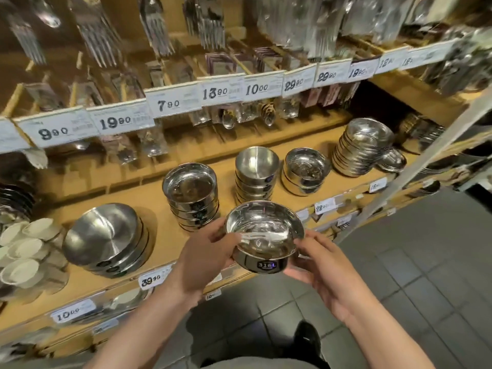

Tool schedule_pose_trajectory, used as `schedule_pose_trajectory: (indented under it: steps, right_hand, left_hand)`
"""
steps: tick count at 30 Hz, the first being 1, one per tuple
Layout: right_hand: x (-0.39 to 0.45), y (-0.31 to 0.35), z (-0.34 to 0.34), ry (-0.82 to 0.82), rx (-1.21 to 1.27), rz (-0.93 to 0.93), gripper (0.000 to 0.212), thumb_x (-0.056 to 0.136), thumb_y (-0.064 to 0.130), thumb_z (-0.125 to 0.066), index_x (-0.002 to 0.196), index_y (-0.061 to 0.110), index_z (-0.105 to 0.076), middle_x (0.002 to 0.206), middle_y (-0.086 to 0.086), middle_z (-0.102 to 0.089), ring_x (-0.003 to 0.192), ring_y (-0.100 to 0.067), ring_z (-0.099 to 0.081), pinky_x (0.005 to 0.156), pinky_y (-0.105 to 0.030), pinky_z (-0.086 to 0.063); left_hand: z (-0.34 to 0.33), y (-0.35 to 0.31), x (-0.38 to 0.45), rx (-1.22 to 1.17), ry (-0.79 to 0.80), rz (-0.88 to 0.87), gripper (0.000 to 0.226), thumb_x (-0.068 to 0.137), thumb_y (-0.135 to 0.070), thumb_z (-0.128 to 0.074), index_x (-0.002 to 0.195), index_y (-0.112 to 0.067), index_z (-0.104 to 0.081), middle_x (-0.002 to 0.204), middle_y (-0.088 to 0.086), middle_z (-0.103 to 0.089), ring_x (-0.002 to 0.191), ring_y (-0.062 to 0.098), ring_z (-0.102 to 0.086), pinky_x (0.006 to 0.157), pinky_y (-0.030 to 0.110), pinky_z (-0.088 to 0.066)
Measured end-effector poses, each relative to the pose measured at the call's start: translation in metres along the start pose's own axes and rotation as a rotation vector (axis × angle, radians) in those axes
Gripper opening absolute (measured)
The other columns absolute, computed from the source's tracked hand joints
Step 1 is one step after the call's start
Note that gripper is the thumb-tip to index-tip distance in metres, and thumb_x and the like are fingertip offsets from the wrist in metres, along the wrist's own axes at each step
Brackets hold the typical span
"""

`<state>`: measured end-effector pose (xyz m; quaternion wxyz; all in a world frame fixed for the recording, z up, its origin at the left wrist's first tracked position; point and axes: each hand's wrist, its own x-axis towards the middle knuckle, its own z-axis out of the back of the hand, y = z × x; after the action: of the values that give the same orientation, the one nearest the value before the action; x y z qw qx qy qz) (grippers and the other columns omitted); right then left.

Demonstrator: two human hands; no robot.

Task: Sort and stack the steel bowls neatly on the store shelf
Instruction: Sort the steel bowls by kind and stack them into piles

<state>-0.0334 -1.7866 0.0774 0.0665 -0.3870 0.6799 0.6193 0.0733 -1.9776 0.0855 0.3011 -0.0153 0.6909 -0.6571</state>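
Note:
I hold one shiny steel bowl (263, 235) with a "316L" sticker in front of the wooden shelf (165, 235), rim up. My left hand (206, 258) grips its left side and my right hand (323, 265) cups its right side from below. On the shelf behind it stand a stack of polished bowls (191, 198), a taller stack of matt bowls (255, 174), a short stack (306, 173) and a leaning stack of shallow bowls (362, 147). A pile of wide matt bowls (106, 241) lies tilted at the left.
White cups (24, 249) crowd the shelf's left end. Price tags (170, 103) line the shelf above, where packed cutlery hangs. A small dish (392, 161) lies by the leaning stack. A metal post (415, 161) runs along the right, over a grey tiled floor (399, 275).

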Motion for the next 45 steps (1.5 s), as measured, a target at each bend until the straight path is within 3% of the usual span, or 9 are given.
schedule_pose_trajectory:
  steps: [4, 10, 15, 19, 25, 29, 34, 42, 45]
  right_hand:
    - [0.019, 0.020, 0.054, -0.003, 0.010, -0.009, 0.022, 0.097, 0.013, -0.062, 0.118, 0.007, -0.066, 0.107, -0.023, -0.072, 0.090, -0.026, -0.066, 0.087, -0.043, -0.063]
    - [0.065, 0.074, 0.144, -0.023, -0.039, 0.037, 0.017, 0.095, 0.018, -0.065, 0.111, 0.013, -0.067, 0.099, -0.004, -0.077, 0.082, -0.016, -0.071, 0.067, -0.029, -0.060]
    - [0.106, 0.116, 0.186, -0.006, -0.073, 0.026, 0.010, 0.092, 0.019, -0.069, 0.102, 0.019, -0.069, 0.100, -0.006, -0.077, 0.083, -0.019, -0.074, 0.064, -0.028, -0.060]
    - [0.140, 0.140, 0.190, 0.054, -0.118, 0.028, 0.019, 0.091, 0.019, -0.070, 0.110, 0.018, -0.070, 0.109, -0.007, -0.077, 0.093, -0.021, -0.077, 0.066, -0.028, -0.060]
    - [0.201, 0.157, 0.177, 0.083, -0.230, 0.116, 0.033, 0.094, 0.021, -0.064, 0.127, 0.022, -0.063, 0.116, -0.009, -0.075, 0.097, -0.018, -0.072, 0.073, -0.031, -0.059]
    - [0.239, 0.164, 0.164, 0.091, -0.316, 0.159, 0.048, 0.094, 0.026, -0.064, 0.141, 0.023, -0.056, 0.120, 0.000, -0.073, 0.112, -0.019, -0.068, 0.095, -0.043, -0.058]
    - [0.276, 0.167, 0.162, 0.180, -0.361, 0.186, 0.037, 0.097, 0.022, -0.062, 0.134, 0.018, -0.062, 0.113, -0.001, -0.075, 0.094, -0.009, -0.074, 0.077, -0.027, -0.061]
    - [0.296, 0.170, 0.173, 0.355, -0.533, 0.160, 0.035, 0.097, 0.029, -0.065, 0.131, 0.035, -0.059, 0.127, 0.005, -0.067, 0.109, -0.013, -0.068, 0.098, -0.039, -0.055]
    - [0.299, 0.172, 0.172, 0.362, -0.563, 0.146, 0.039, 0.097, 0.027, -0.065, 0.134, 0.036, -0.060, 0.127, 0.009, -0.065, 0.114, -0.018, -0.067, 0.103, -0.046, -0.054]
  left_hand:
    - [-0.052, -0.014, 0.026, -0.022, 0.008, 0.067, 0.032, 0.096, -0.019, -0.065, 0.093, -0.049, -0.074, 0.100, -0.010, -0.080, 0.095, 0.010, -0.076, 0.089, 0.036, -0.059]
    - [-0.155, -0.033, 0.073, -0.073, -0.050, 0.033, 0.041, 0.099, -0.017, -0.064, 0.076, -0.049, -0.074, 0.069, -0.032, -0.071, 0.070, 0.000, -0.074, 0.053, 0.010, -0.053]
    - [-0.203, -0.048, 0.110, -0.053, -0.175, 0.065, 0.056, 0.097, -0.026, -0.065, 0.069, -0.075, -0.062, 0.062, -0.029, -0.066, 0.089, 0.021, -0.073, 0.082, 0.039, -0.062]
    - [-0.213, -0.056, 0.138, -0.039, -0.300, 0.035, 0.040, 0.093, -0.029, -0.063, 0.098, -0.068, -0.058, 0.080, -0.016, -0.075, 0.075, 0.011, -0.072, 0.070, 0.033, -0.061]
    - [-0.221, -0.063, 0.190, -0.049, -0.488, 0.001, 0.042, 0.096, -0.025, -0.062, 0.137, -0.033, -0.059, 0.120, -0.007, -0.071, 0.106, 0.014, -0.068, 0.098, 0.042, -0.056]
    - [-0.225, -0.065, 0.220, -0.058, -0.586, -0.012, 0.037, 0.098, -0.025, -0.059, 0.134, -0.036, -0.060, 0.122, -0.008, -0.070, 0.111, 0.014, -0.065, 0.100, 0.039, -0.053]
    - [-0.230, -0.065, 0.249, -0.033, -0.718, 0.001, 0.033, 0.102, -0.026, -0.055, 0.133, -0.034, -0.061, 0.089, -0.032, -0.057, 0.093, 0.000, -0.057, 0.081, 0.025, -0.044]
    - [-0.242, -0.053, 0.264, 0.045, -0.878, 0.045, 0.037, 0.103, -0.015, -0.051, 0.135, -0.030, -0.062, 0.095, -0.026, -0.060, 0.084, -0.005, -0.056, 0.066, 0.012, -0.043]
    - [-0.243, -0.052, 0.270, 0.050, -0.914, 0.075, 0.038, 0.103, -0.014, -0.050, 0.138, -0.023, -0.062, 0.109, -0.012, -0.064, 0.091, 0.006, -0.060, 0.077, 0.024, -0.047]
